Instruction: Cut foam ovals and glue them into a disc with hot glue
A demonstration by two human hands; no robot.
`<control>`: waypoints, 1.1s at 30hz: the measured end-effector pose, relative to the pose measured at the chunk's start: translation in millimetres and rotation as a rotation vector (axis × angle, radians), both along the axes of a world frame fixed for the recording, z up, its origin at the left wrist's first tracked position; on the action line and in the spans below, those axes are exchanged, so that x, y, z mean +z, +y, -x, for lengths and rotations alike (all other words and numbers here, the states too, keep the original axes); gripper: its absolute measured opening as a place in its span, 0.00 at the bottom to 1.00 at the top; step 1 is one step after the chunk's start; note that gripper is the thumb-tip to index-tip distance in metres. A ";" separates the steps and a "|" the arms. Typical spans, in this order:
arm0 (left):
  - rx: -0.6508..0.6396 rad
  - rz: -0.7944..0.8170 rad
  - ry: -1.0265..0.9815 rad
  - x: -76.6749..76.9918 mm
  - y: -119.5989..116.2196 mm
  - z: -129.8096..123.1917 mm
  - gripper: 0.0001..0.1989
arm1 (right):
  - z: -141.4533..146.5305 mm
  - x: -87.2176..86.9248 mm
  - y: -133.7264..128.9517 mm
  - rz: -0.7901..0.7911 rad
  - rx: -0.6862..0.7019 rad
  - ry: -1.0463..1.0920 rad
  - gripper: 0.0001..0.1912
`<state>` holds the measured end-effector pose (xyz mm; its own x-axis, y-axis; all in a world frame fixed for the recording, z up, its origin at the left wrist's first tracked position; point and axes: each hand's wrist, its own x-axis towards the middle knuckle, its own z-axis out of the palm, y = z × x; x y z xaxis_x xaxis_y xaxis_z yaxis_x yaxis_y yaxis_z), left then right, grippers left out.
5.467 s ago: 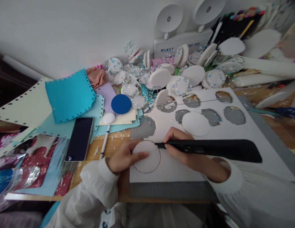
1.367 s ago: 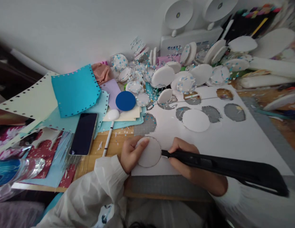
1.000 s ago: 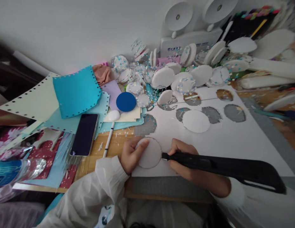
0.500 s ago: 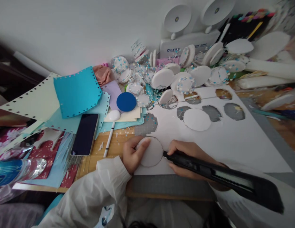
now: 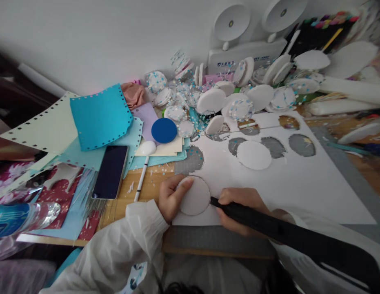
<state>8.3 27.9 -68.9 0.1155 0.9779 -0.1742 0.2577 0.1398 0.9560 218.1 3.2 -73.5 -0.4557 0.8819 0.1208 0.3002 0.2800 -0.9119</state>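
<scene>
My right hand [image 5: 238,208] is closed round a black utility knife [image 5: 287,232]. Its narrow front end meets the right edge of a round white disc [image 5: 197,200], and the long handle slants back toward me. My left hand [image 5: 173,196] has its thumb flat on the disc's left side, with the fingers curled beside its edge. A dark line runs round the disc, which lies on a large white sheet [image 5: 294,188]. Farther back on the sheet are several ragged round holes and a loose white disc [image 5: 254,155]. The blade itself is too small to make out.
A grey cutting mat [image 5: 220,241] lies under the sheet. Left of my hands are a phone [image 5: 110,172], a white stick with a round head [image 5: 142,177], a blue disc [image 5: 164,130] and punched papers [image 5: 101,118]. White discs [image 5: 211,101] with blue-dotted wrap pile up behind.
The knife's handle has rolled and swung lower and nearer to me, while its tip stays by the disc's right edge. My left hand holds its place on the disc.
</scene>
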 end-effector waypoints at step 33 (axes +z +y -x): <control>0.276 -0.016 -0.198 15.9 -4.9 13.1 0.16 | -16.1 9.6 13.8 0.194 -0.395 0.290 0.09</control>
